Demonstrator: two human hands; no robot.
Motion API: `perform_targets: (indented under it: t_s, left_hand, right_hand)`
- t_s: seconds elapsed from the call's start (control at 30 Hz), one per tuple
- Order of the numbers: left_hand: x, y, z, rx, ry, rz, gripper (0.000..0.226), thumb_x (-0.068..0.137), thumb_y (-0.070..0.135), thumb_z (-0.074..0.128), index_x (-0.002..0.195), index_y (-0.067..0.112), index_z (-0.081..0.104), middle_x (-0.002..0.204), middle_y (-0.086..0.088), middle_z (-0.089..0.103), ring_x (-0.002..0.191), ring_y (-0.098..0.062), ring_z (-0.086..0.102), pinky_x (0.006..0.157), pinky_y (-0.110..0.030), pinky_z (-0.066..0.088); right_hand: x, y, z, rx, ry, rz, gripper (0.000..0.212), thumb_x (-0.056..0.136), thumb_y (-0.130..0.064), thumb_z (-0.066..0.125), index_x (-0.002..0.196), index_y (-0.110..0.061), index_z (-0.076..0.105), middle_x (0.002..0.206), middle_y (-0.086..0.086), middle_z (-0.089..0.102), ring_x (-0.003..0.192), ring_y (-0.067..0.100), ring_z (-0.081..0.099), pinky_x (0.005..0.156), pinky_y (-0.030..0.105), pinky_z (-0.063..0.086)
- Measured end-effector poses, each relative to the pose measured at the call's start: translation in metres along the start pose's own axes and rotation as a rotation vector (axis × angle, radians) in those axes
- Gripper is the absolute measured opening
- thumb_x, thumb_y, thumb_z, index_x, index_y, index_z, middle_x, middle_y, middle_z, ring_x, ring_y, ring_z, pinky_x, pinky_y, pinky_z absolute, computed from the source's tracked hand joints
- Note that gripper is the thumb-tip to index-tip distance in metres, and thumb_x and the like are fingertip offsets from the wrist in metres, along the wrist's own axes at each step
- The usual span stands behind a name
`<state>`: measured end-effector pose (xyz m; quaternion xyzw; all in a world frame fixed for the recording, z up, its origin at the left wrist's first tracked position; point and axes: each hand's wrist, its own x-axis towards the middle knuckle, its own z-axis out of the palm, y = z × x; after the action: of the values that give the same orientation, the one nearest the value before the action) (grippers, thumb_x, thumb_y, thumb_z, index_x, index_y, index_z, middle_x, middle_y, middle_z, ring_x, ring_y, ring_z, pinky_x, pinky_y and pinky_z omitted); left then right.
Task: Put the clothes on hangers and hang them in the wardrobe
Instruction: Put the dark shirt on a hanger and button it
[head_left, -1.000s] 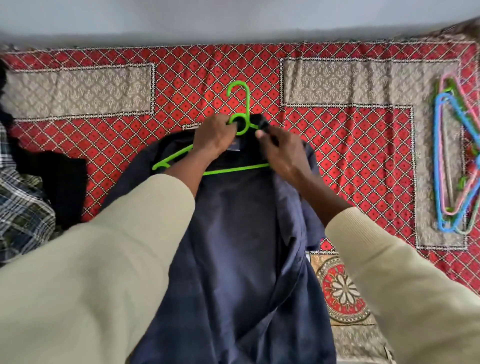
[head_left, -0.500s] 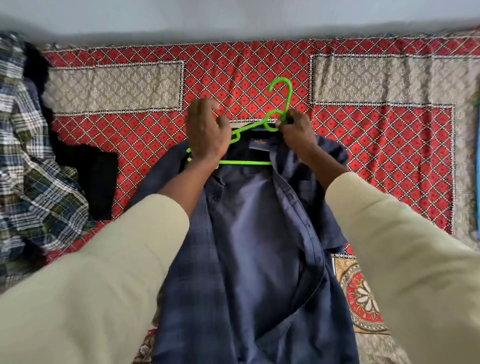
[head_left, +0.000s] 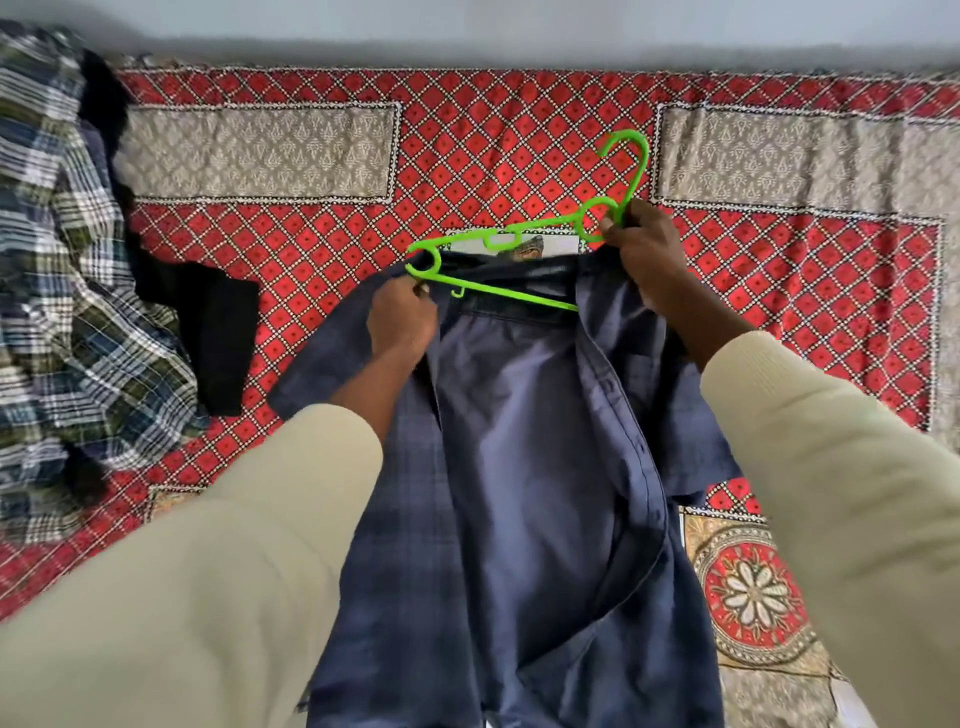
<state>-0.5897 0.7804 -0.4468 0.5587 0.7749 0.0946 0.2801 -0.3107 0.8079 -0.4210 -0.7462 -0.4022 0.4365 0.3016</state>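
At far left of the frame a plaid shirt and a black garment lie unhung on the bed. At centre, the navy shirt is pinched at the shoulder by the left hand. The green hanger, only partly inserted, is gripped near the hook by the right hand; no wardrobe is seen, so all hanging is judged left.
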Motion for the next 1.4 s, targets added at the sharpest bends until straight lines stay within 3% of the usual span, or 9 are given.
perform_targets:
  t_s: [0.13,0.27,0.37,0.63,0.83,0.93,1.03,1.2,1.4]
  left_hand:
    - [0.029,-0.006,-0.028,0.0,-0.028,0.007,0.025,0.096,0.021,0.055,0.112,0.008,0.07,0.109,-0.021,0.069,0.102,-0.038,0.062,0.079,-0.04,0.045]
    - [0.056,0.006,-0.045,-0.198,-0.054,-0.022,0.023,0.088,0.025,0.069,0.101,0.007,0.074,0.084,-0.007,0.068,0.074,-0.02,0.061,0.065,-0.034,0.045]
    - [0.074,0.021,-0.056,-0.26,-0.021,-0.013,0.025,0.083,0.027,0.072,0.089,0.003,0.073,0.074,-0.006,0.061,0.059,-0.017,0.048,0.055,-0.029,0.036]
    - [0.019,0.035,-0.054,-0.232,0.043,0.241,0.025,0.092,0.026,0.059,0.08,0.004,0.061,0.075,-0.012,0.063,0.07,-0.024,0.054,0.064,-0.038,0.04]
    - [-0.027,0.048,-0.013,-0.239,-0.282,0.463,0.023,0.089,0.025,0.062,0.106,0.011,0.069,0.088,-0.007,0.07,0.088,-0.029,0.066,0.075,-0.034,0.046]
    - [-0.035,0.056,0.001,-0.313,-0.49,0.366,0.033,0.087,0.035,0.064,0.115,0.018,0.065,0.081,-0.004,0.067,0.081,-0.03,0.067,0.074,-0.039,0.054]
    - [-0.044,0.04,0.005,-0.417,-0.356,0.259,0.047,0.092,0.032,0.064,0.136,0.015,0.055,0.095,0.005,0.066,0.081,-0.013,0.062,0.084,-0.031,0.053]
    - [-0.09,-0.018,0.017,-0.084,-0.019,0.383,0.038,0.085,0.035,0.071,0.111,0.009,0.061,0.096,-0.009,0.06,0.087,-0.029,0.059,0.079,-0.043,0.05]
    - [-0.137,-0.056,0.024,0.479,0.022,0.111,0.061,0.069,0.023,0.076,0.122,0.011,0.048,0.124,-0.016,0.047,0.112,-0.036,0.047,0.086,-0.047,0.04]
  right_hand:
    - [-0.004,-0.003,-0.01,0.03,-0.091,0.002,0.007,0.093,-0.019,0.066,0.098,-0.014,0.065,0.079,-0.003,0.058,0.066,0.004,0.049,0.056,0.01,0.039]
    - [-0.002,-0.001,-0.02,0.054,-0.194,0.027,0.005,0.088,-0.017,0.072,0.085,-0.019,0.067,0.078,-0.002,0.061,0.075,0.013,0.052,0.071,0.024,0.042]
    - [-0.014,0.002,-0.01,-0.226,-0.301,-0.019,0.009,0.092,-0.017,0.067,0.093,-0.009,0.067,0.069,0.001,0.051,0.059,0.01,0.041,0.05,0.017,0.034]
    - [-0.003,0.01,0.032,-0.328,0.18,0.166,0.028,0.094,-0.023,0.057,0.112,-0.004,0.066,0.114,0.019,0.067,0.108,0.036,0.061,0.086,0.04,0.046]
    - [0.009,-0.008,0.052,-0.223,0.069,0.027,0.028,0.096,-0.02,0.058,0.116,-0.002,0.064,0.116,0.019,0.066,0.098,0.023,0.06,0.086,0.034,0.046]
    - [0.0,-0.014,0.055,-0.194,0.184,-0.056,0.041,0.099,-0.026,0.055,0.13,0.0,0.052,0.133,0.019,0.054,0.119,0.028,0.05,0.098,0.034,0.037]
    - [-0.038,-0.001,0.05,-0.322,0.458,-0.123,0.029,0.095,-0.023,0.054,0.111,0.001,0.057,0.118,0.019,0.056,0.112,0.037,0.048,0.095,0.043,0.035]
    - [-0.145,0.07,0.064,-0.736,0.335,-0.095,0.042,0.084,-0.043,0.065,0.102,-0.006,0.058,0.108,0.017,0.057,0.106,0.038,0.052,0.09,0.049,0.039]
    - [-0.201,0.105,0.051,-0.718,0.372,0.276,0.023,0.082,-0.015,0.058,0.103,-0.005,0.061,0.115,0.019,0.055,0.109,0.041,0.049,0.094,0.048,0.034]
